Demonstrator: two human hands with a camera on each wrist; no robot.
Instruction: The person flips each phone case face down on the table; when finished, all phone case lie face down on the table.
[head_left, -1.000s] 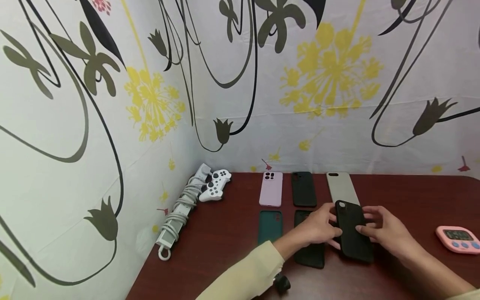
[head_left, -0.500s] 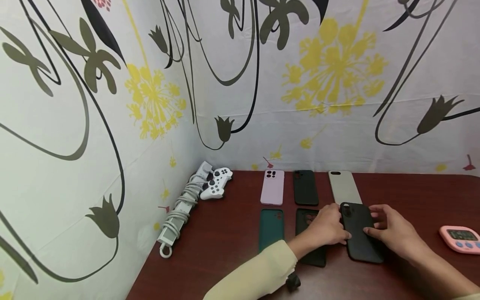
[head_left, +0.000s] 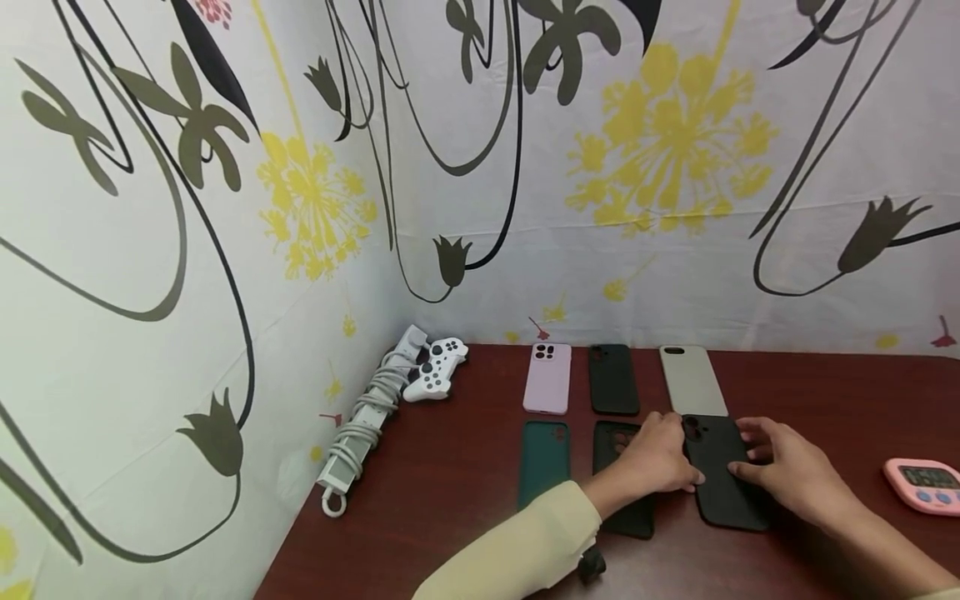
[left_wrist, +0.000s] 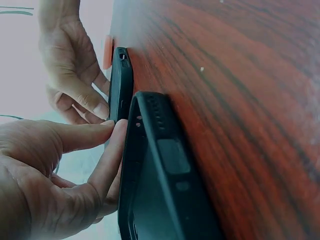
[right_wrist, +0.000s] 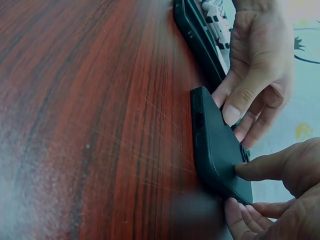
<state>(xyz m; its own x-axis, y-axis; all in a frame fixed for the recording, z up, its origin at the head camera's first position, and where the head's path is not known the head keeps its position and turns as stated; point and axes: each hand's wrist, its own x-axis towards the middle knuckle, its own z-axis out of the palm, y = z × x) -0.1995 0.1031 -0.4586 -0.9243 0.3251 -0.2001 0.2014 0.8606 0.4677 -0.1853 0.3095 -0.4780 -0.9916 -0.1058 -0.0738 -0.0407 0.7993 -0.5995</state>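
1. The left hand [head_left: 656,454] lies low over the table [head_left: 450,500], its fingers fairly straight, with the fingertips [left_wrist: 117,131] pressed against the left edge of a black phone case [head_left: 723,473].
2. The right hand [head_left: 780,471] touches the same case from the right: the thumb [right_wrist: 252,170] presses on its back and the other fingers rest at its right edge, loosely bent rather than clamped round it.
3. That black phone case lies flat on the table between the two hands, camera cutout at the far end, at the right end of the near row.
4. Just left of it, partly under the left hand, lies a second black case [head_left: 622,483], and left of that a dark green case [head_left: 543,462].
5. The far row holds a pink case [head_left: 547,379], a black case [head_left: 612,379] and a grey case [head_left: 692,381], whose near end is just beyond the handled case.
6. Well to the right sits a pink timer [head_left: 924,485].
7. At the far left corner lie a white game controller [head_left: 437,371] and a white power strip [head_left: 363,421] with coiled cable.
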